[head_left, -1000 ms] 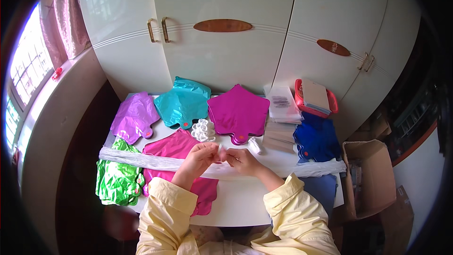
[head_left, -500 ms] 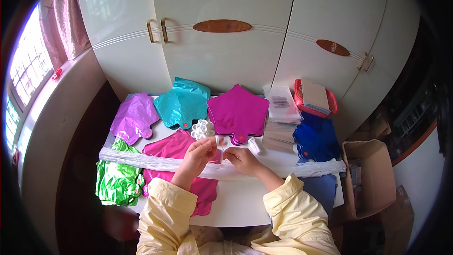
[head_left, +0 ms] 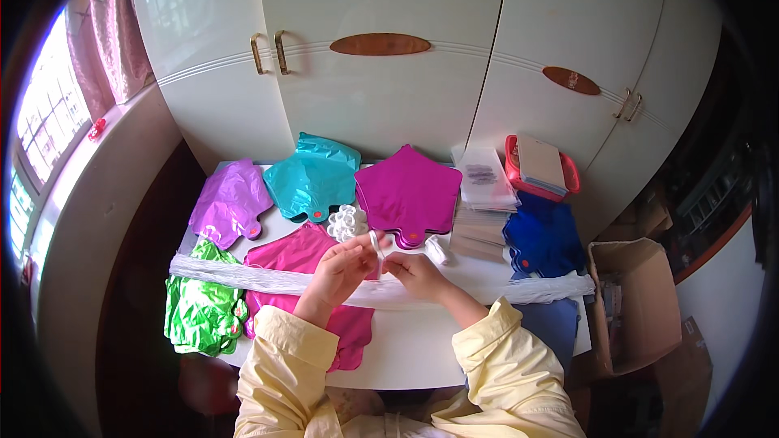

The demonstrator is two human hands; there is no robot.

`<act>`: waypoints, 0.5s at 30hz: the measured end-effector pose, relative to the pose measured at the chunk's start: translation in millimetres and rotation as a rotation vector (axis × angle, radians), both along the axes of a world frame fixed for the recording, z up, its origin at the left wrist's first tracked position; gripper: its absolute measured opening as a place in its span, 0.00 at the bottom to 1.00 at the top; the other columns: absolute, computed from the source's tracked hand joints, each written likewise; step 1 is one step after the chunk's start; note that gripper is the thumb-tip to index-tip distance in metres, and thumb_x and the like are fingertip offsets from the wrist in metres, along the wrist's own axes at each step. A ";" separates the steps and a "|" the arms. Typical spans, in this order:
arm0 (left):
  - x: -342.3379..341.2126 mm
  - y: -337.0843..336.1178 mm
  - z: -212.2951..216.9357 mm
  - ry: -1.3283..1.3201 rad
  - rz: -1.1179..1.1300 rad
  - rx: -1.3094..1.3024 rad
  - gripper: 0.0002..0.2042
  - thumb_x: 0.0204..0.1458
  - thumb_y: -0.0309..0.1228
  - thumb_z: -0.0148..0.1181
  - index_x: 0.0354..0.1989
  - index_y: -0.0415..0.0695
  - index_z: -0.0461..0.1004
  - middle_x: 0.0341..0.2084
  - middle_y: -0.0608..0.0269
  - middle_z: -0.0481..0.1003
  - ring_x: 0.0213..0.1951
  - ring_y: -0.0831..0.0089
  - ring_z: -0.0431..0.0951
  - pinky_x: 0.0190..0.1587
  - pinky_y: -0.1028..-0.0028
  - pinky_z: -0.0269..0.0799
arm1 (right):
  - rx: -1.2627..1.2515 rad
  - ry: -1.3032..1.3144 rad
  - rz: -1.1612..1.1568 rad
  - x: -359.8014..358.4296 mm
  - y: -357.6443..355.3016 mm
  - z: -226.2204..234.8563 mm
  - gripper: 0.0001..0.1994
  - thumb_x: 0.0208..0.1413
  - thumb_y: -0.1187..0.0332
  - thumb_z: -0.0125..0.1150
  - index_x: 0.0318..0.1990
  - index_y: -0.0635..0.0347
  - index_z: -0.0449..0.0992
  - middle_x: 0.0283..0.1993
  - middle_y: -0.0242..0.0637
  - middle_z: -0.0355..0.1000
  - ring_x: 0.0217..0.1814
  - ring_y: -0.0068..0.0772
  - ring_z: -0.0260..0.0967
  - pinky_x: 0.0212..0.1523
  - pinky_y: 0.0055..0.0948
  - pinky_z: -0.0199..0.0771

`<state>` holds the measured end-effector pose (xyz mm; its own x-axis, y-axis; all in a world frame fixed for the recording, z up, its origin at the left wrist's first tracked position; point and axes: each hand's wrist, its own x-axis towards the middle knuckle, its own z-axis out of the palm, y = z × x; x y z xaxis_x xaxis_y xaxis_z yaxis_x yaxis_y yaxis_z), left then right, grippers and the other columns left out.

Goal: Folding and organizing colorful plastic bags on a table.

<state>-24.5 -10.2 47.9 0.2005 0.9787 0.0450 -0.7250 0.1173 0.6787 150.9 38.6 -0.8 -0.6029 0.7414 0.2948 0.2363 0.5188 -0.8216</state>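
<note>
Over the middle of the table my left hand (head_left: 334, 272) has a thin white ribbon (head_left: 376, 243) looped at its fingertips. Close beside it on the right, my right hand (head_left: 418, 276) pinches the same ribbon lower down. The exact finger grip is too small to make out. Beneath both hands a long bundle of white strings (head_left: 235, 274) lies across the table from left to right. Just beyond my hands are a small pile of white ribbon rolls (head_left: 346, 223) and a stack of magenta star-shaped foil balloons (head_left: 408, 191).
Around the bundle lie flat foil balloons in purple (head_left: 231, 199), teal (head_left: 312, 178), green (head_left: 199, 312), pink (head_left: 284, 255) and blue (head_left: 544, 231). Clear plastic bags (head_left: 485, 178) and a red basket (head_left: 574, 174) stand at the back right. A cardboard box (head_left: 649, 308) is beside the table.
The ribbon at my left fingertips now shows as a longer upright loop, and the left fingers have straightened a little. My right hand has hardly moved.
</note>
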 end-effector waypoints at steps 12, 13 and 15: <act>-7.3 7.7 -21.0 0.311 -0.028 0.088 0.11 0.57 0.30 0.47 0.32 0.34 0.73 0.27 0.63 0.73 0.25 0.83 0.65 0.30 0.78 0.62 | -0.034 0.122 -0.054 -0.7 -1.4 5.1 0.12 0.61 0.63 0.49 0.33 0.63 0.72 0.23 0.29 0.68 0.27 0.17 0.62 0.30 0.20 0.63; -4.9 6.6 -18.2 0.215 0.003 0.076 0.11 0.57 0.30 0.47 0.33 0.34 0.73 0.28 0.63 0.73 0.25 0.83 0.64 0.29 0.78 0.62 | -0.036 0.096 -0.034 -1.2 -2.3 4.5 0.12 0.61 0.63 0.48 0.33 0.63 0.72 0.23 0.29 0.69 0.27 0.17 0.62 0.30 0.20 0.63; -0.2 6.8 -10.3 0.387 0.075 0.113 0.11 0.57 0.30 0.47 0.34 0.33 0.73 0.29 0.63 0.73 0.26 0.82 0.65 0.31 0.78 0.63 | -0.042 0.041 0.005 -1.2 -4.4 4.0 0.12 0.61 0.64 0.48 0.33 0.64 0.73 0.24 0.29 0.69 0.27 0.17 0.62 0.30 0.20 0.63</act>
